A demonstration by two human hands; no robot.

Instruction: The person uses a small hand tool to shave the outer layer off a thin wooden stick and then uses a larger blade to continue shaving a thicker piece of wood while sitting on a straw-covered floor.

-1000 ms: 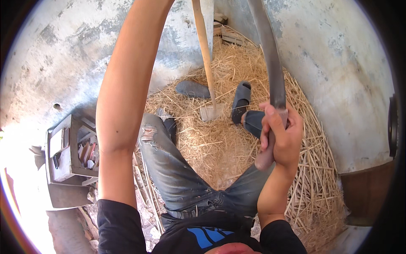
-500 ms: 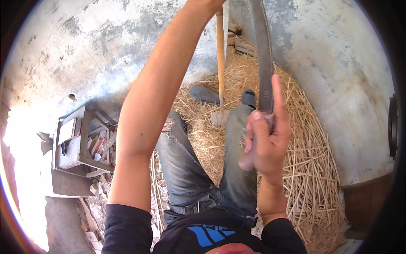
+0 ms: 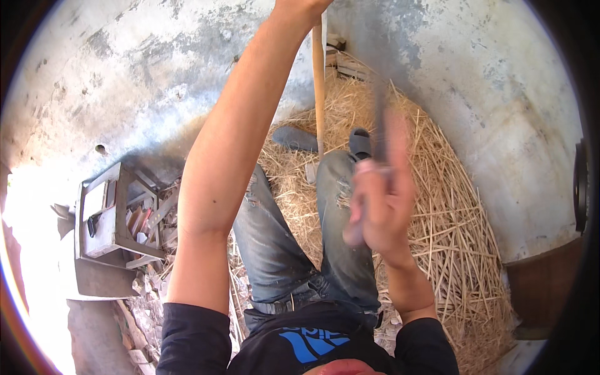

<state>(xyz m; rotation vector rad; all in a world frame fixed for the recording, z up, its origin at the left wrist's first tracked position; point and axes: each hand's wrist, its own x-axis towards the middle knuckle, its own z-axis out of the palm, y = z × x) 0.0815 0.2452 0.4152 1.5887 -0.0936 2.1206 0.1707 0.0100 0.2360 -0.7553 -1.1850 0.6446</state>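
Note:
My left arm stretches up to the top edge, where my left hand (image 3: 303, 6) is partly cut off. From that hand a long, pale wooden stick (image 3: 319, 81) hangs down between my legs; its lower end goes out of sight behind my right knee. My right hand (image 3: 386, 209) is closed around the handle of a machete (image 3: 379, 125), index finger stretched along the blade. Motion blurs this hand and the blade, which points up and away from me, to the right of the stick. A pale wooden block (image 3: 310, 173) shows partly beside the knee.
Straw and thin split strips (image 3: 450, 250) cover the floor, thickest on the right. At left a small wooden stand (image 3: 100, 219) holds assorted items. Mottled plaster walls (image 3: 144, 69) close in at both sides. Wood pieces (image 3: 347, 65) lie in the far corner.
The machete and my right hand have moved slightly left and blurred, the blade shifting nearer the stick. The view has shifted a little, and my right knee now covers the stick's lower end.

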